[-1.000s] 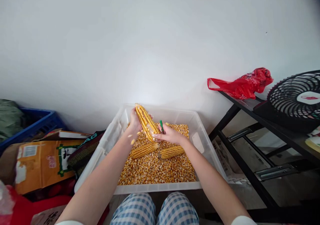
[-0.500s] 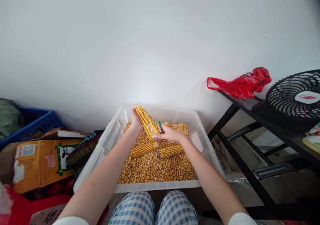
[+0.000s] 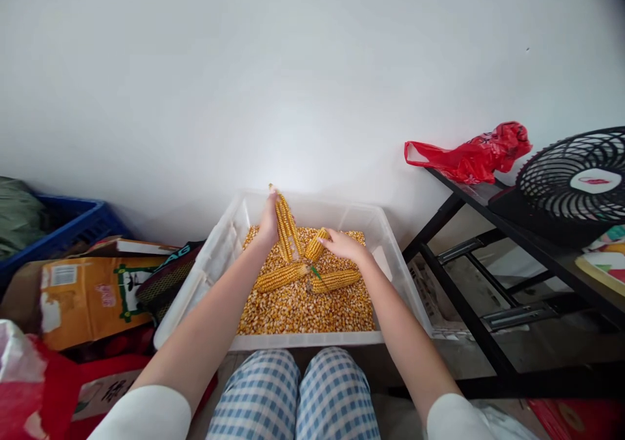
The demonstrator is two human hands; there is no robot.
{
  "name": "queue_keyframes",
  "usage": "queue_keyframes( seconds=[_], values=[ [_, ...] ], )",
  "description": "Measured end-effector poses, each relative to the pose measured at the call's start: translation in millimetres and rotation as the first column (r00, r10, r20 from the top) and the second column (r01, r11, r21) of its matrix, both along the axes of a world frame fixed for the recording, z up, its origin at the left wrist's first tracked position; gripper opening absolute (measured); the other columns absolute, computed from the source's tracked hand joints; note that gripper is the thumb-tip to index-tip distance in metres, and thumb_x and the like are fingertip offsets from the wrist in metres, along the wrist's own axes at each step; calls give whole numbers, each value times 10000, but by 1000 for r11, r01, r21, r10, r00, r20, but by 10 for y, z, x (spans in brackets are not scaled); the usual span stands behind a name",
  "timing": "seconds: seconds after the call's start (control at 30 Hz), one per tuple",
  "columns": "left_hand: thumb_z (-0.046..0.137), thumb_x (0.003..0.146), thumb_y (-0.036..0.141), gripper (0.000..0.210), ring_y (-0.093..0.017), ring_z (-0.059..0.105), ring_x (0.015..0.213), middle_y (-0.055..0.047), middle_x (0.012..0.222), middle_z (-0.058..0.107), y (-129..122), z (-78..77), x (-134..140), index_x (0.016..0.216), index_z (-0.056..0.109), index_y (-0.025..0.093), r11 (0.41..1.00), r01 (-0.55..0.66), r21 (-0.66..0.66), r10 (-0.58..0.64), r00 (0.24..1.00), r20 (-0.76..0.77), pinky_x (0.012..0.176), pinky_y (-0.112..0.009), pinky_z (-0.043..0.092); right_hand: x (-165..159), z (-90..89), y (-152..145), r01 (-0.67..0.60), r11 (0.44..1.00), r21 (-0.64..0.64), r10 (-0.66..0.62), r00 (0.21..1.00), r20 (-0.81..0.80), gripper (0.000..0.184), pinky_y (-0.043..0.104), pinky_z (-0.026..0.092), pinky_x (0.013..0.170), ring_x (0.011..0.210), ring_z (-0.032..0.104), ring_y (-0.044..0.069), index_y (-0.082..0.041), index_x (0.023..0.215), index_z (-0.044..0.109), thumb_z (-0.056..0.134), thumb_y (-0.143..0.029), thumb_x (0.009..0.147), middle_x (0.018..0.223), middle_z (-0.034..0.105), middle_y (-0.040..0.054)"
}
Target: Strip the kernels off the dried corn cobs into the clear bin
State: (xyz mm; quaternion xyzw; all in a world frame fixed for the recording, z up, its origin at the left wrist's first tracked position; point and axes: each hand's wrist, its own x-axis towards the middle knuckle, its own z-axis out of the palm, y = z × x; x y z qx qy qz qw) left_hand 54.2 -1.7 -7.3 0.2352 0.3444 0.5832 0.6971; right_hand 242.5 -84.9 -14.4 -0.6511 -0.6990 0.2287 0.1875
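Observation:
My left hand (image 3: 269, 222) is closed around the upper part of a corn cob (image 3: 287, 228), which stands tilted, with gaps between its rows of kernels. My right hand (image 3: 342, 243) has its fingers closed on the end of another corn cob (image 3: 316, 246), just right of the first. Below them, two more cobs lie on the loose kernels (image 3: 303, 313): a left cob (image 3: 279, 277) and a right cob (image 3: 336, 281). A small green tool (image 3: 316, 273) rests against the right cob, its shape partly unclear. All this is in a translucent plastic bin (image 3: 303, 342).
A black metal-framed table (image 3: 493, 212) stands at the right with a red plastic bag (image 3: 469, 157) and a black fan (image 3: 581, 179) on it. Left of the bin are an orange cardboard box (image 3: 92, 297), a mesh bag (image 3: 170, 284) and a blue crate (image 3: 78, 225). A white wall rises behind.
My right hand has let go of the green tool, now lying among the cobs, and has taken hold of another corn cob. The cob in my left hand has turned more upright.

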Motion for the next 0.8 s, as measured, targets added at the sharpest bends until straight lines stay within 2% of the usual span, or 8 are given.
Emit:
queue_keyframes(
  seconds=[0.1, 0.2, 0.3, 0.4, 0.53, 0.63, 0.73, 0.8],
  values=[
    [592, 700, 384, 265, -173, 587, 548, -28, 578, 592, 3, -151, 40, 838, 591, 157, 993, 96, 73, -76, 967, -241, 546, -234, 453, -49, 224, -72, -6, 997, 76, 17, 990, -139, 499, 377, 342, 956, 1122, 486, 214, -176, 1170, 486, 386, -525, 828, 1206, 525, 118],
    [672, 623, 242, 139, -173, 596, 616, 3, 547, 584, 1, -309, 81, 723, 612, 167, 969, 239, 68, -182, 869, -460, 553, -179, 423, -156, 528, -327, -1, 987, 159, 46, 960, -277, 431, 356, 356, 954, 1108, 491, 176, -204, 1146, 497, 399, -488, 836, 1187, 537, 76],
    [691, 589, 176, 120, -191, 603, 707, 8, 520, 559, -32, -413, 137, 627, 577, 178, 958, 282, 46, -213, 812, -544, 585, -165, 417, -297, 808, -840, -33, 975, 219, 122, 904, -410, 362, 345, 371, 951, 1092, 499, 155, -244, 1118, 511, 400, -457, 847, 1157, 552, 41],
    [728, 541, 160, 215, -207, 596, 800, 5, 555, 551, -106, -431, 201, 594, 522, 194, 971, 226, 81, -125, 764, -633, 633, -169, 417, -424, 932, -1467, -65, 983, 172, 146, 844, -516, 335, 368, 398, 927, 1042, 536, 163, -261, 1130, 503, 383, -425, 864, 1106, 577, 39],
    [731, 500, 90, 264, -222, 568, 905, 0, 577, 535, -238, -322, 231, 561, 498, 199, 961, 263, 87, -116, 666, -737, 737, -191, 403, -466, 742, -2094, -49, 998, 34, 60, 780, -622, 312, 362, 427, 895, 979, 570, 170, -253, 1087, 535, 403, -418, 859, 1035, 608, 36],
    [679, 530, 22, 227, -223, 529, 989, -17, 579, 537, -418, -122, 146, 513, 520, 182, 954, 291, 77, -152, 685, -712, 817, -195, 373, -409, 417, -2382, 47, 998, -48, -67, 772, -632, 305, 356, 428, 892, 944, 580, 174, -243, 1044, 564, 412, -425, 852, 993, 624, 40],
    [621, 629, 75, 124, -220, 494, 1051, -41, 697, 599, -817, 194, -74, 554, 593, 169, 916, 355, 186, -152, 737, -659, 865, -205, 354, -370, 76, -2627, 134, 984, -120, -180, 766, -617, 328, 351, 439, 867, 924, 586, 183, -223, 1026, 575, 396, -437, 853, 969, 634, 55],
    [578, 712, 192, 112, -222, 510, 1020, -41, 748, 627, -1235, 416, -282, 615, 626, 162, 881, 426, 205, -174, 696, -697, 858, -236, 369, -407, -107, -2769, 153, 978, -140, -206, 779, -593, 339, 339, 440, 857, 940, 580, 182, -209, 1036, 571, 385, -429, 858, 979, 633, 61]
  ],
)
